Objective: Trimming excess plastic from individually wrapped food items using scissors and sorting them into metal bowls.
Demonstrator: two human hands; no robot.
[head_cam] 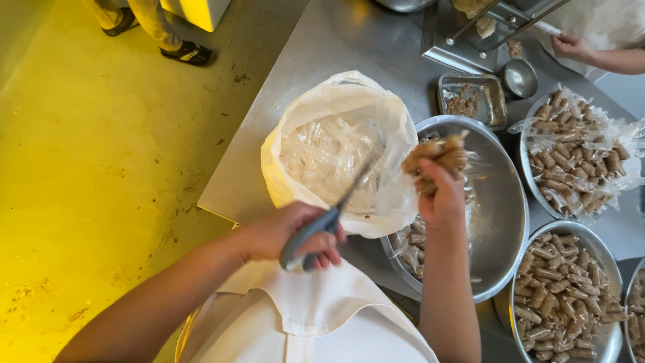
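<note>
— Over a steel table, seen from your own head camera: what have your hands got?

— Your left hand is curled tight around the grey handles of a pair of scissors, the thin blades pointing up and away across the mouth of a white plastic bag. Your right hand is raised above a large steel bowl, fingers pinched around a clear plastic packet of brown cylindrical pieces.

— And that white bag?

— It stands open on the table just left of the big bowl, its rim rolled outward, stuffed with crumpled clear wrappers. Your packet hangs just beside its right edge.

— What lies in the bowl under your right hand?

— More of the same brown pieces, loose, heaped against the near wall under your forearm; the far side of the bowl is bare metal.

— Other packages around you?

— To the right, a second steel bowl holds sealed clear packets of the brown pieces, piled above its rim. Nearer you, a third bowl is full of the pieces, unwrapped. Behind the big bowl sit a small rectangular steel tray with a few brown scraps and a little round steel cup.

— Anyone else in view?

— Another person's hand rests at the top right by a metal rack. Someone's shoes stand on the yellow-lit floor at the top left. Whether any packet bears a label, you cannot tell.
</note>
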